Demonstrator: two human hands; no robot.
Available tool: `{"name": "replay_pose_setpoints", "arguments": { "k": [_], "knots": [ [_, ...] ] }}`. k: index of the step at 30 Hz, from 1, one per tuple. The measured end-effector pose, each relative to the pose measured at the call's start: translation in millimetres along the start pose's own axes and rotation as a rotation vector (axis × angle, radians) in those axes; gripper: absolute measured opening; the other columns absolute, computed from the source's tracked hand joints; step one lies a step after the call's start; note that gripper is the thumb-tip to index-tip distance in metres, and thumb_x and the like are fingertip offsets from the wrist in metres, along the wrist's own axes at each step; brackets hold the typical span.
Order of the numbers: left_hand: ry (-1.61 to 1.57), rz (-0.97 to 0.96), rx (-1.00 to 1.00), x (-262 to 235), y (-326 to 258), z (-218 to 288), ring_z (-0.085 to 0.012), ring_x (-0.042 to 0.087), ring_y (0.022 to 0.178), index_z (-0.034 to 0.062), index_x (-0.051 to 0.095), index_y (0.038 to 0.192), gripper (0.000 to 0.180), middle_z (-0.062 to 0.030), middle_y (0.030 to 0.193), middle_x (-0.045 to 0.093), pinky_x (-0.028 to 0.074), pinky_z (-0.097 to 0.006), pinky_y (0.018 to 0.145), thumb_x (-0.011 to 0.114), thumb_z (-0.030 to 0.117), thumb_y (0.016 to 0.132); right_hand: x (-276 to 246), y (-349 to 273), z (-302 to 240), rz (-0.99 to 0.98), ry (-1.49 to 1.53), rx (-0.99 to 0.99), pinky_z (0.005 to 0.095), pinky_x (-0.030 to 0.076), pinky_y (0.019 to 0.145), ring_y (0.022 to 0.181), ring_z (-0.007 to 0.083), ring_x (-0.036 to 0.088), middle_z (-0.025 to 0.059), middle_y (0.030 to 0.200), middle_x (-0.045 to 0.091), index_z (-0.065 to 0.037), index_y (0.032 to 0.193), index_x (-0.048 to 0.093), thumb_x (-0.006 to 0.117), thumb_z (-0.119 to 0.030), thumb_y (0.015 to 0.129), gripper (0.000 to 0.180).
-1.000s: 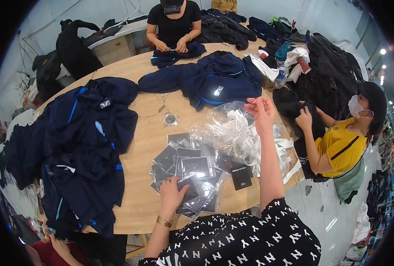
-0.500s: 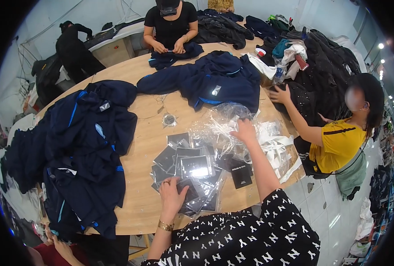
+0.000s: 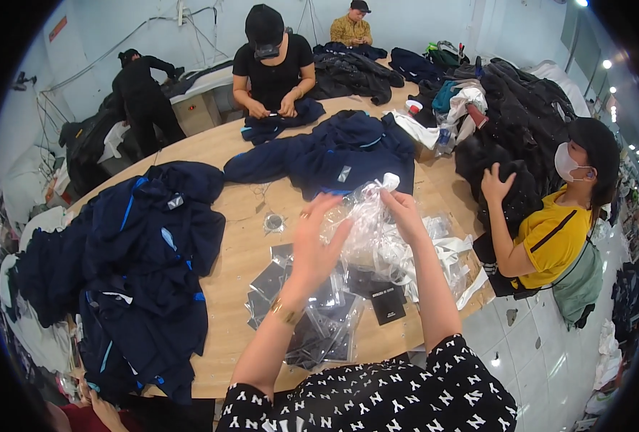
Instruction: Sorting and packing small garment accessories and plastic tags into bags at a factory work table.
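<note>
My right hand pinches the gathered top of a clear plastic bag and holds it raised over the table. White strings or thin strips show through the film. Close to the bag's left side is my left hand, slightly blurred, its fingers spread and nothing in its grasp. Below my left wrist lies a pile of clear sleeves with dark cards inside. A loose black card lies to the right of that pile. White fabric strips are heaped beside the bag.
Dark blue garments with bright blue trim cover the left of the wooden table; another lies beyond the bag. A small round clear object sits mid-table. Co-workers stand across and at right, near a heap of black clothes.
My right hand has lifted the plastic bag's top off the table. My left hand has left the card pile and moved up beside the bag. The person at right has shifted a hand on black cloth.
</note>
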State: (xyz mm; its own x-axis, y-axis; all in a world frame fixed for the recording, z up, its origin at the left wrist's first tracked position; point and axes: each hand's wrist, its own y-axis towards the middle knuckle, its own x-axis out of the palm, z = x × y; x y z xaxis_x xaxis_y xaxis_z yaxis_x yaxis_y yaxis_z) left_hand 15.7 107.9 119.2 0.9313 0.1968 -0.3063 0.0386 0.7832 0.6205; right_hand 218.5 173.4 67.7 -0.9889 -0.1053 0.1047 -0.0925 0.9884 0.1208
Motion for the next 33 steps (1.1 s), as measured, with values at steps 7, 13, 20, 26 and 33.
{"name": "replay_pose_setpoints", "arguments": {
  "k": [7, 13, 20, 26, 33],
  "knots": [
    [-0.535, -0.182, -0.342, 60, 30, -36, -0.0144, 0.055, 0.089, 0.0014, 0.056, 0.101, 0.026, -0.009, 0.098, 0.058, 0.042, -0.026, 0.078, 0.057, 0.02, 0.083, 32, -10, -34, -0.135, -0.239, -0.334, 0.0226, 0.042, 0.072, 0.081, 0.0087, 0.051, 0.0039, 0.09, 0.054, 0.0, 0.11, 0.044, 0.055, -0.01, 0.083, 0.031],
    [-0.553, -0.034, -0.371, 54, 30, -53, -0.0087, 0.049, 0.086, 0.0039, 0.062, 0.09, 0.017, -0.004, 0.094, 0.058, 0.039, -0.024, 0.077, 0.055, 0.019, 0.085, 24, -22, -42, -0.178, -0.223, -0.114, 0.024, 0.044, 0.072, 0.089, 0.0103, 0.05, 0.0045, 0.103, 0.047, -0.007, 0.118, 0.035, 0.063, 0.001, 0.072, 0.055],
    [-0.28, -0.182, -0.248, 60, 26, -32, -0.0171, 0.056, 0.081, 0.0017, 0.06, 0.09, 0.024, -0.0078, 0.086, 0.061, 0.042, -0.029, 0.074, 0.062, 0.023, 0.078, 21, -19, -37, -0.092, -0.343, -0.234, 0.0277, 0.044, 0.068, 0.082, 0.0136, 0.056, 0.0106, 0.097, 0.055, -0.006, 0.119, 0.033, 0.063, -0.007, 0.074, 0.054],
    [-0.414, -0.027, -0.3, 49, 33, -31, -0.0079, 0.055, 0.069, 0.0008, 0.055, 0.09, 0.02, -0.0059, 0.078, 0.062, 0.043, -0.023, 0.06, 0.064, 0.013, 0.077, 33, -32, -66, 0.148, -0.584, -0.561, 0.0322, 0.045, 0.066, 0.074, 0.0272, 0.057, 0.0133, 0.08, 0.057, -0.004, 0.102, 0.054, 0.062, -0.005, 0.073, 0.03],
    [0.015, 0.017, -0.155, 42, 30, 2, -0.0161, 0.058, 0.065, 0.0014, 0.059, 0.095, 0.024, -0.0109, 0.078, 0.063, 0.044, -0.025, 0.059, 0.065, 0.008, 0.073, 42, -29, -72, 0.207, -0.889, -1.018, 0.0335, 0.041, 0.061, 0.068, 0.0244, 0.052, 0.0064, 0.074, 0.054, -0.003, 0.085, 0.06, 0.063, -0.003, 0.069, 0.017]
  ]
}}
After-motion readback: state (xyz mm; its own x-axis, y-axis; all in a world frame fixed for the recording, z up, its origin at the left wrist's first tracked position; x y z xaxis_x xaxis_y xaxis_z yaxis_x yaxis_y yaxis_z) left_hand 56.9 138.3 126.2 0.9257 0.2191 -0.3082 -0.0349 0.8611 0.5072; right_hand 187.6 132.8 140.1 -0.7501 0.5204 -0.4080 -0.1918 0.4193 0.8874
